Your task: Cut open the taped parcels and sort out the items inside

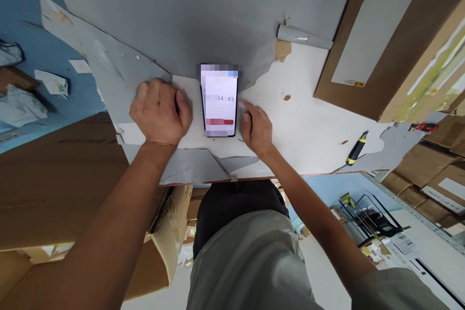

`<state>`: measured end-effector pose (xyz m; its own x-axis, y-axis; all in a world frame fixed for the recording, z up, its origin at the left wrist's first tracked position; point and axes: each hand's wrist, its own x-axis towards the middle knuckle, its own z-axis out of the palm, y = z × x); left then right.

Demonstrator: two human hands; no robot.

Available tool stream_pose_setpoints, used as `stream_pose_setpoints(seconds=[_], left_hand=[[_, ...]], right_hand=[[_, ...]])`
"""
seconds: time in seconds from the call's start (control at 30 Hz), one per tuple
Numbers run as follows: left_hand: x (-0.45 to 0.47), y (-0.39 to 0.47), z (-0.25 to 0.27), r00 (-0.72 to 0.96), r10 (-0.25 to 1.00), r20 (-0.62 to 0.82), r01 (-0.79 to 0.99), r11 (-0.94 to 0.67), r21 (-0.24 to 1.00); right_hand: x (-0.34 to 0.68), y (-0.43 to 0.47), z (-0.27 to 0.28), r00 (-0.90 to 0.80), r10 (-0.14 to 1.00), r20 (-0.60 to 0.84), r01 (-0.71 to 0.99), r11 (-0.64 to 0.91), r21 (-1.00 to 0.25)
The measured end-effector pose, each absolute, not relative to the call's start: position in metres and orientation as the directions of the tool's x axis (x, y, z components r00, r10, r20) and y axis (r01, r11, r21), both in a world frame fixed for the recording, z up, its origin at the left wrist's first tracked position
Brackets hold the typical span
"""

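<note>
A smartphone lies face up on the worktable with its screen lit. The screen shows a timer reading ending in 04:45 and a red bar below; parts of it are blurred out. To the left of the phone, my left hand rests on the table, curled into a loose fist with nothing visible in it. My right hand lies just right of the phone, index finger extended toward its edge and apart from the thumb. Its other fingers are mostly hidden. Neither hand appears to hold the phone.
The worktable has a torn grey covering over a white surface. A utility knife lies near its front right edge. A large cardboard box stands at the right. Another carton is at the lower left, and plastic packages lie beyond.
</note>
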<state>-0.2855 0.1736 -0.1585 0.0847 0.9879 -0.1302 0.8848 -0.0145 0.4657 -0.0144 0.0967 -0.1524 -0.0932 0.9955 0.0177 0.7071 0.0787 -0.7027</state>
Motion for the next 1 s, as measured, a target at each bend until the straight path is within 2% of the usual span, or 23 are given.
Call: stream_pose_setpoints(seconds=[0.2, 0.37, 0.57, 0.83, 1.0], left_hand=[[-0.278, 0.180, -0.155, 0.089, 0.983, -0.159, 0.893, -0.008, 0.449], [-0.261, 0.180, -0.138, 0.042, 0.970, -0.238, 0.831, 0.099, 0.548], [-0.250, 0.147, -0.100, 0.013, 0.972, -0.235, 0.781, 0.137, 0.610], [-0.248, 0.104, -0.059, -0.036, 0.976, -0.213, 0.738, 0.170, 0.653], [-0.232, 0.084, -0.044, -0.029, 0.982, -0.185, 0.698, 0.152, 0.699]], right_hand=[[-0.017, 0.096, -0.169, -0.090, 0.996, 0.016, 0.718, 0.076, -0.691], [-0.018, 0.104, -0.178, -0.101, 0.994, -0.046, 0.728, 0.042, -0.684], [-0.021, 0.115, -0.171, -0.091, 0.983, -0.161, 0.716, -0.048, -0.696], [-0.019, 0.138, -0.134, -0.019, 0.953, -0.301, 0.608, -0.228, -0.761], [0.011, 0.076, -0.084, 0.062, 0.961, -0.271, 0.579, -0.256, -0.774]])
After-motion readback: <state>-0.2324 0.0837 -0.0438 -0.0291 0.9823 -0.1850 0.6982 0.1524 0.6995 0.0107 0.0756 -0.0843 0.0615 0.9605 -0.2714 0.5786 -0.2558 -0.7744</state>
